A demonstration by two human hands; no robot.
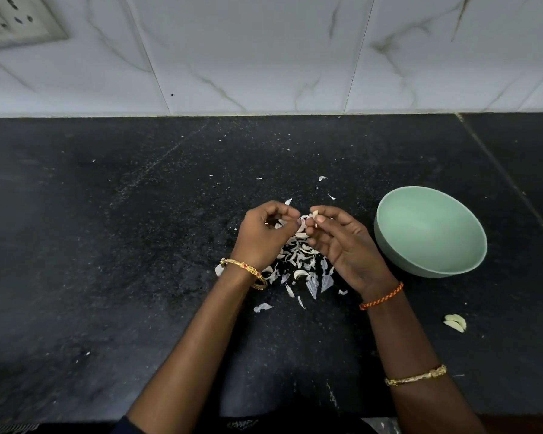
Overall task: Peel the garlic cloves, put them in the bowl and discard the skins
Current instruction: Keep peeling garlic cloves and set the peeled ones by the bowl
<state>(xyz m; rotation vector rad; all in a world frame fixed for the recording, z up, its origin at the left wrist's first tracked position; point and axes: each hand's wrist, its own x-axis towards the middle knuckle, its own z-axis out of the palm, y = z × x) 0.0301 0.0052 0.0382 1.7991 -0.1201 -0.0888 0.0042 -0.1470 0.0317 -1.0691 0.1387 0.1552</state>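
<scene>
Over the dark counter (113, 277), w/ wall tiles (264, 57) behind, I watch both hands meet above the heap of skins (298, 258). Going left to right: my view of the left hand (264, 236) shows fingers curled, tips pinching at something papery; prob. a strip of skin, but I can't tell for sure since the thumb side hides it. Next, the right hand (342, 242) pinches a garlic clove (315, 213) between thumb and forefinger, pale tip poking up.

Step in hand, I judge: stripping skin off that clove. To do it well, I'd keep the right pinch firm near the root end, let the left nails catch the loose edge and pull lengthwise away, not crush. Work above the heap so scraps drop in one spot, easier to discard later.

Further right, the green bowl (430, 233) sits just beside the right hand; its inside looks bare from here. Nearer the front edge, two peeled cloves (455, 322) lie on the counter, pale yellow, curved, smooth, not in the bowl yet.
</scene>
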